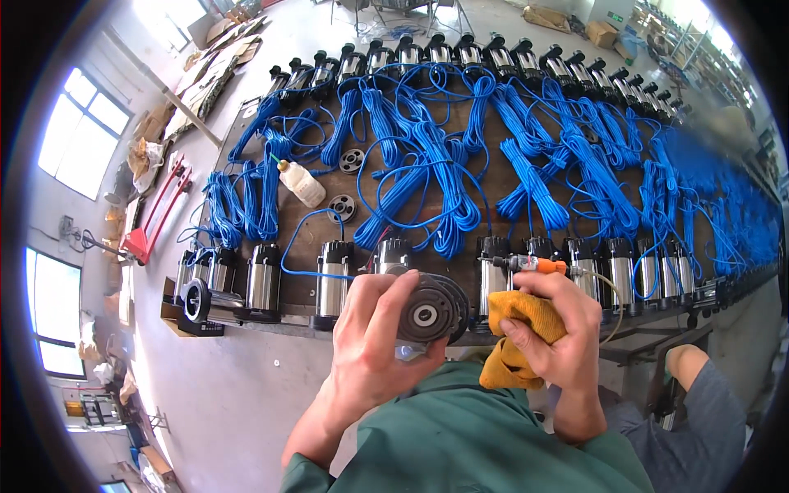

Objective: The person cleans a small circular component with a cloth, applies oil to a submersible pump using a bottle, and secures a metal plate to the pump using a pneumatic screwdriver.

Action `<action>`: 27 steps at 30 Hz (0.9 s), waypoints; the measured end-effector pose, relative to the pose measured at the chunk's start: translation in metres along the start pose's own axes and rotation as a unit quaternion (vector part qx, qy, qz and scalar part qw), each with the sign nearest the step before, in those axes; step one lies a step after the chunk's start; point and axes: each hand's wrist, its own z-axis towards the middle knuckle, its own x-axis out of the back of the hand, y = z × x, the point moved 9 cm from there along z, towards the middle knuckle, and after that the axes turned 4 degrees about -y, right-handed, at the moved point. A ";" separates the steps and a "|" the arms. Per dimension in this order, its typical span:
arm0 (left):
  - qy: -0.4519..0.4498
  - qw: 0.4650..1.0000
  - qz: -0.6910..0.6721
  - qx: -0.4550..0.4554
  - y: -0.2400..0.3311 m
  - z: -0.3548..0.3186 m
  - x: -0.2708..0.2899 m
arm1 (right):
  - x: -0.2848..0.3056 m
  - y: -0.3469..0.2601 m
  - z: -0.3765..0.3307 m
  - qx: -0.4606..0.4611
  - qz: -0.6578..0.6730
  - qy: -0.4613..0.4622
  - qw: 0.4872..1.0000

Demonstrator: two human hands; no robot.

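My left hand (374, 333) is wrapped round the rim of a dark round metal pump end (423, 316), whose ringed face with a central hole is turned up toward me. Behind it, partly hidden, stands a steel motor cylinder (393, 253); I cannot tell whether the two are joined. In my right hand (563, 329) a bunched yellow cloth (526, 320) is gripped, its lower part hanging down. Just beyond those fingers is an orange and black power screwdriver (534, 264) with a hose, lying across the cylinders. Whether my fingers touch it is unclear.
Steel motor cylinders (333, 279) line the near table edge, with another row (468, 53) along the far side. Blue cable bundles (452, 197) cover much of the brown tabletop (271, 218). A white bottle (302, 184) and two round discs (341, 208) sit left. Another person's arm (707, 394) shows right.
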 end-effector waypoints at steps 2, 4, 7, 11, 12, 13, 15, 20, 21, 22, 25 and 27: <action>-0.018 1.000 0.009 0.010 -0.002 -0.003 -0.001 | -0.004 -0.014 -0.001 0.057 -0.033 -0.018 0.998; -0.032 0.999 0.029 0.014 -0.003 -0.003 -0.003 | -0.010 -0.032 0.000 0.085 -0.055 -0.033 0.994; -0.039 0.998 0.041 0.023 -0.003 -0.004 -0.003 | -0.022 -0.037 0.004 0.085 -0.036 -0.050 0.994; -0.053 0.996 0.065 0.030 -0.004 -0.005 -0.002 | -0.036 -0.047 0.012 0.121 -0.060 -0.063 0.989; -0.062 0.995 0.067 0.031 -0.004 -0.005 -0.002 | -0.040 -0.049 0.014 0.136 -0.068 -0.061 0.986; -0.071 0.995 0.070 0.032 -0.003 -0.004 -0.003 | -0.045 -0.050 0.014 0.152 -0.090 -0.048 0.983; -0.076 0.994 0.076 0.028 -0.003 -0.004 -0.004 | -0.057 -0.050 0.013 0.178 -0.110 -0.053 0.976; -0.071 0.993 0.088 0.020 -0.003 -0.003 -0.003 | -0.073 -0.054 0.008 0.214 -0.157 -0.056 0.963; -0.076 0.993 0.086 0.019 -0.004 -0.004 -0.004 | -0.075 -0.054 0.008 0.208 -0.152 -0.070 0.964; -0.080 0.993 0.085 0.018 -0.006 -0.005 -0.007 | -0.076 -0.055 0.007 0.202 -0.146 -0.084 0.965; -0.093 0.992 0.082 0.021 -0.007 -0.011 -0.010 | -0.076 -0.043 0.011 0.144 -0.014 -0.145 0.979; -0.096 0.992 0.080 0.026 -0.008 -0.012 -0.011 | -0.068 -0.032 0.011 0.081 0.070 -0.173 0.979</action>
